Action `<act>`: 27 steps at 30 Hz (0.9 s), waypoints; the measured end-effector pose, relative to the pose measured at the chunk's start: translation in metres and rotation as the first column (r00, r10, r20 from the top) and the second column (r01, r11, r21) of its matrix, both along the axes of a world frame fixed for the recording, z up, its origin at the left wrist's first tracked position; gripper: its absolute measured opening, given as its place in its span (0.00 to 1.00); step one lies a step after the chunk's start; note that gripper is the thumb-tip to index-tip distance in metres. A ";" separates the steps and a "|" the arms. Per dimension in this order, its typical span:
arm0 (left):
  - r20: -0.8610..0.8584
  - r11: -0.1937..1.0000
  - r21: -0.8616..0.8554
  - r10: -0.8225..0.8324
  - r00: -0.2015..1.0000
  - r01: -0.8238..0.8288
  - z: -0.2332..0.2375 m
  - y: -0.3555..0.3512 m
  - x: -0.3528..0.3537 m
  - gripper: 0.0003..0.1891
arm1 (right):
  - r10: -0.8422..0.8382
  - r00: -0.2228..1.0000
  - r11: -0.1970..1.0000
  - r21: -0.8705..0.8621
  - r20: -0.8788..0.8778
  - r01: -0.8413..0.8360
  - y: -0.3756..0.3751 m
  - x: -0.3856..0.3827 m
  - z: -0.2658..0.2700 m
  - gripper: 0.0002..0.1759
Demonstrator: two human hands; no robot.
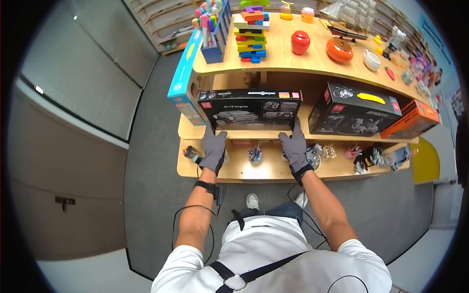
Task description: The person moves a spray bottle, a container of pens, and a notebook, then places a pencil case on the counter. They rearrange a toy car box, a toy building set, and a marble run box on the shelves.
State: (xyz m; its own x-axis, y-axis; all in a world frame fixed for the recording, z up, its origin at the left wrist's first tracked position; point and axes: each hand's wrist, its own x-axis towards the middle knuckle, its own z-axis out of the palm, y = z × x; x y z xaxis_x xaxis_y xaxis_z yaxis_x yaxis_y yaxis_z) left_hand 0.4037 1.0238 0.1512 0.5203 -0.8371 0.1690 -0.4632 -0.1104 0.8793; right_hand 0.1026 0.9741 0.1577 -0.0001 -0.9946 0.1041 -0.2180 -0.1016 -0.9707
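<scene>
A black box (251, 111) with engine pictures on its front stands upright on the middle shelf of a wooden shelf unit. At its lower left corner is my left hand (213, 149), in a grey glove, fingers along the side and thumb at the front. My right hand (294, 150), gloved too, grips the lower right corner the same way. The far fingertips of both hands are partly hidden by the box. A blue box (187, 78) leans close by on the left; a larger black box (355, 113) sits to the right.
On top are a pen holder (215, 41), a stack of coloured blocks (251, 39), a red jar (300, 42), an orange pot (339, 50) and a ship model (349, 22). An orange box (410, 119) stands far right. Below, the lower shelf (273, 171) holds several small items.
</scene>
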 end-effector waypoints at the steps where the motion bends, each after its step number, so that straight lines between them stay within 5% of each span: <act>1: 0.001 1.000 0.004 -0.028 1.000 0.028 -0.001 -0.004 0.003 0.39 | -0.028 0.998 0.992 -0.123 -0.063 0.020 -0.007 0.004 -0.020 0.49; 2: 0.030 0.999 -0.034 -0.036 0.999 0.037 -0.005 -0.004 0.004 0.40 | -0.061 0.990 0.972 -0.234 -0.131 0.029 -0.003 0.005 -0.022 0.49; 7: -0.006 0.993 -0.088 -0.083 0.996 0.083 -0.008 0.000 0.005 0.41 | -0.074 0.997 0.996 -0.047 -0.006 0.073 0.002 0.009 -0.018 0.48; 11: -0.060 0.990 -0.084 -0.116 0.991 0.111 -0.006 0.002 0.007 0.39 | -0.079 0.997 0.994 -0.071 0.004 0.079 0.001 0.008 -0.024 0.47; 14: -0.061 0.992 -0.072 -0.109 0.992 0.105 -0.006 0.013 0.005 0.40 | -0.121 0.982 0.987 -0.124 -0.146 0.103 0.003 0.006 -0.024 0.47; 23: -0.052 0.986 -0.131 -0.115 0.992 0.107 -0.005 0.026 0.004 0.39 | -0.095 0.994 0.978 -0.194 -0.054 0.082 0.011 0.004 -0.012 0.48; 27: -0.049 0.987 -0.125 -0.112 0.992 0.105 -0.018 0.023 0.008 0.40 | -0.027 0.998 0.994 0.100 -0.058 0.033 0.026 0.001 0.018 0.48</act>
